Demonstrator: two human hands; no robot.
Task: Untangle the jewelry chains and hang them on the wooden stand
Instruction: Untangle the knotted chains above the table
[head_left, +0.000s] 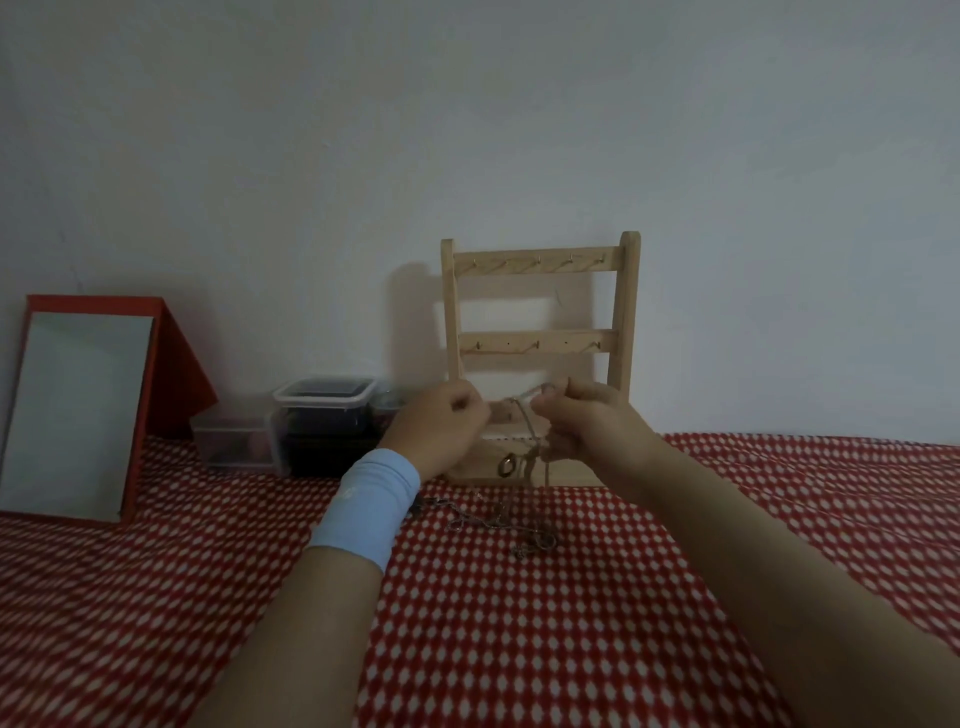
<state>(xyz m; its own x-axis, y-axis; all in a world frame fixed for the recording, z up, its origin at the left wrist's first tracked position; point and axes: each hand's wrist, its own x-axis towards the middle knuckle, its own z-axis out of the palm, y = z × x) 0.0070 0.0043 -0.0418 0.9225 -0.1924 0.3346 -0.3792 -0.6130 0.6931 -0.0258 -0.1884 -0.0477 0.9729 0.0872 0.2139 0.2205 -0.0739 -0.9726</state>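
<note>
Both hands — left hand (441, 423), right hand (592, 421) — pinch a chain (530, 431).

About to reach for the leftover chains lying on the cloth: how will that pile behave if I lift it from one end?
The pile of chains is probably floppy: the chain held between the left hand and right hand hangs limp. Its strands overlap, so it likely lifts as one clump. It looks thin, so probably light.

Stand (540, 332) at frame centre against wall, on the bench (727, 519). Plastic boxes (322, 421) left of it, mirror (78, 410) at far left. Chains (498, 519) lie lower, below stand base, between both forearms.
</note>
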